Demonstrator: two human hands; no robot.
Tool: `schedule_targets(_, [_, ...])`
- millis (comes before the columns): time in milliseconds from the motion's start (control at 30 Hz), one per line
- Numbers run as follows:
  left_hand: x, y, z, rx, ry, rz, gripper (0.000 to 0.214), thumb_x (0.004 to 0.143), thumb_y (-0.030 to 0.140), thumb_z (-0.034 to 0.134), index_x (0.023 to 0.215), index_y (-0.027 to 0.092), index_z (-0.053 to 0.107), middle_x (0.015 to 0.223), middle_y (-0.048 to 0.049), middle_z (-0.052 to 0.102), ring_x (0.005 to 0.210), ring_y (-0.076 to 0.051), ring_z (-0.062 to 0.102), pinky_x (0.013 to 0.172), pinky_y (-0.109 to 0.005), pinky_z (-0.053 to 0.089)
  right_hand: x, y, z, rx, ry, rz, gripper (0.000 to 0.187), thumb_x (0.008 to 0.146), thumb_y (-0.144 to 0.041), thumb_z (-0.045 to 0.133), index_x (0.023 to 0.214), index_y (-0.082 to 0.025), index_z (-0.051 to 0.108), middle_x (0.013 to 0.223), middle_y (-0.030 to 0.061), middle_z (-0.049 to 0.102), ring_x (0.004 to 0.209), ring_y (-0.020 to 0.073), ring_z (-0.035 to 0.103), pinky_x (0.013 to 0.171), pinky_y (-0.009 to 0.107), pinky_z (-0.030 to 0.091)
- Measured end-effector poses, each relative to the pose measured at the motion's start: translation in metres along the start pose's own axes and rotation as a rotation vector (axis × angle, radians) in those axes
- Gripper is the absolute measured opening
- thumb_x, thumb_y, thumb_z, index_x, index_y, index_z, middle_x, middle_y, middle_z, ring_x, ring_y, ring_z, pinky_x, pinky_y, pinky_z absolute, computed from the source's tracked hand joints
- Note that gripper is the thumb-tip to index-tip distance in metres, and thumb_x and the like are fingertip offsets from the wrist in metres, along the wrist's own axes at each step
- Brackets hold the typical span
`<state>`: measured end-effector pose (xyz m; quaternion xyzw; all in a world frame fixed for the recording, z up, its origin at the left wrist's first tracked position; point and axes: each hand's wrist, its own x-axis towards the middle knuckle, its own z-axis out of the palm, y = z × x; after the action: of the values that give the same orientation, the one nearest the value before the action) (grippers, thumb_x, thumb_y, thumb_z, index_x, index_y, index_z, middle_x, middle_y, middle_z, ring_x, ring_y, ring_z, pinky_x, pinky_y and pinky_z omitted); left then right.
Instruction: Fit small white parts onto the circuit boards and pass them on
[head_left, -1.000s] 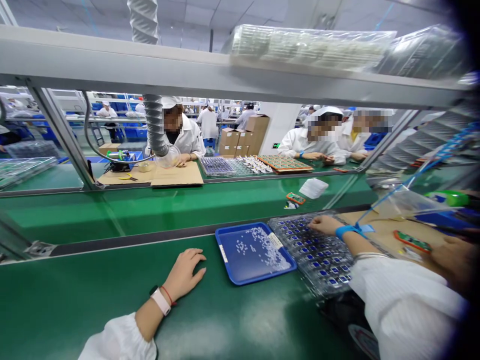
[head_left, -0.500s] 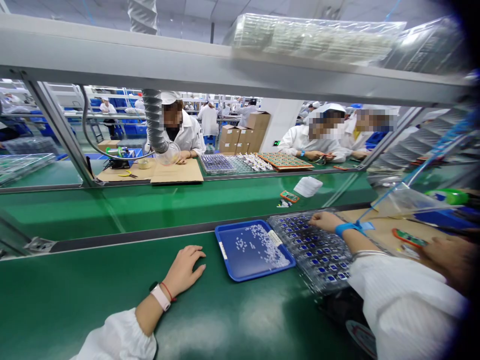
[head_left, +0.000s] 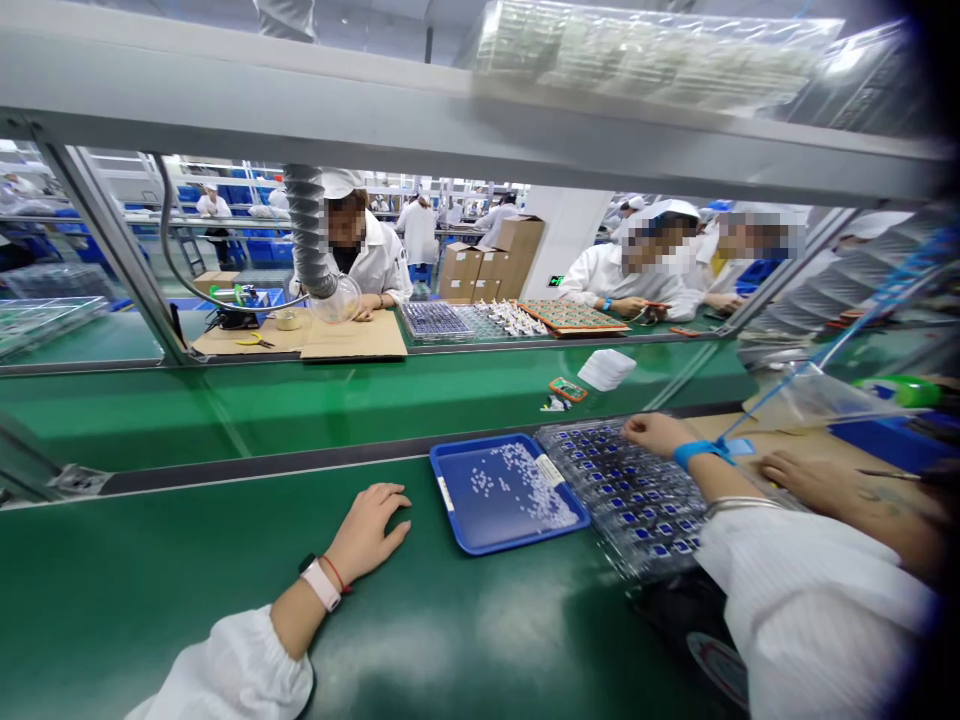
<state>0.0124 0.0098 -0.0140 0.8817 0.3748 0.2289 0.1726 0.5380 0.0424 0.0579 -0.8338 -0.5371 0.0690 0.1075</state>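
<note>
Clear plastic tray of blue-set parts (head_left: 581, 500) lies slantwise under the right hand (head_left: 656, 435), its curled fingers touching, grip unclear. Blue plastic tray of white bits (head_left: 525, 533) sits between it and the open left hand (head_left: 367, 535), flat on the green desk (head_left: 150, 560).

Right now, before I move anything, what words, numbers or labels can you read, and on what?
None can be read. The white label on the blue tray is too blurred, and the green sign on the white pillar is too small.
</note>
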Motion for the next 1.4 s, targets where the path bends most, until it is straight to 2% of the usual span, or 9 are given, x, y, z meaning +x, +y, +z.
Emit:
schedule_targets(433, [0.001, 0.0, -0.001, 0.006, -0.02, 0.005, 0.023, 0.086, 0.029, 0.051, 0.106, 0.021, 0.057, 0.121, -0.0097, 0.056, 0.116, -0.024, 0.048, 0.096, -0.044, 0.041, 0.0, -0.003, -0.002, -0.032, 0.052, 0.016, 0.017, 0.066, -0.014, 0.062, 0.052, -0.018, 0.053, 0.062, 0.0085, 0.062, 0.056, 0.0153, 0.049, 0.062, 0.03, 0.036])
schedule_targets(933, [0.001, 0.0, -0.001, 0.006, -0.015, 0.004, 0.023, 0.085, 0.029, 0.051, 0.106, 0.021, 0.057, 0.121, -0.0096, 0.056, 0.116, -0.024, 0.049, 0.097, -0.043, 0.041, -0.001, -0.001, -0.003, -0.168, 0.021, 0.011, 0.01, 0.074, -0.02, 0.056, 0.064, -0.016, 0.057, 0.076, 0.0098, 0.066, 0.068, 0.0178, 0.055, 0.066, 0.027, 0.037])
schedule_targets(1133, [0.001, 0.001, -0.002, 0.009, -0.025, -0.002, 0.024, 0.085, 0.03, 0.051, 0.106, 0.02, 0.057, 0.121, -0.0098, 0.056, 0.116, -0.024, 0.048, 0.097, -0.043, 0.04, -0.006, -0.003, -0.004, -0.189, 0.007, 0.031, 0.01, 0.075, -0.018, 0.058, 0.065, -0.016, 0.058, 0.074, 0.009, 0.065, 0.067, 0.0169, 0.055, 0.065, 0.027, 0.037])
schedule_targets(1267, [0.001, 0.002, -0.004, -0.01, -0.026, -0.016, 0.023, 0.086, 0.03, 0.049, 0.105, 0.02, 0.058, 0.12, -0.0102, 0.056, 0.115, -0.024, 0.049, 0.096, -0.044, 0.04, 0.004, -0.019, -0.016, -0.19, 0.049, 0.052, 0.01, 0.07, -0.019, 0.067, 0.065, -0.013, 0.059, 0.072, 0.0112, 0.064, 0.068, 0.0184, 0.056, 0.066, 0.029, 0.038])
schedule_targets(1333, [0.001, 0.002, -0.004, -0.022, -0.023, -0.019, 0.023, 0.086, 0.03, 0.049, 0.104, 0.02, 0.058, 0.119, -0.0102, 0.056, 0.114, -0.024, 0.05, 0.096, -0.044, 0.04, 0.015, -0.037, -0.023, -0.171, 0.077, 0.043, 0.015, 0.066, -0.02, 0.072, 0.064, -0.012, 0.06, 0.072, 0.0123, 0.064, 0.071, 0.0196, 0.058, 0.067, 0.03, 0.04])
schedule_targets(1400, [0.002, 0.002, -0.003, -0.032, -0.018, -0.017, 0.023, 0.086, 0.031, 0.048, 0.104, 0.021, 0.058, 0.119, -0.0101, 0.057, 0.114, -0.024, 0.05, 0.095, -0.045, 0.04, 0.028, -0.06, -0.025, -0.131, 0.128, 0.019, 0.016, 0.069, -0.022, 0.072, 0.068, -0.01, 0.062, 0.076, 0.0118, 0.064, 0.076, 0.0192, 0.059, 0.07, 0.03, 0.043])
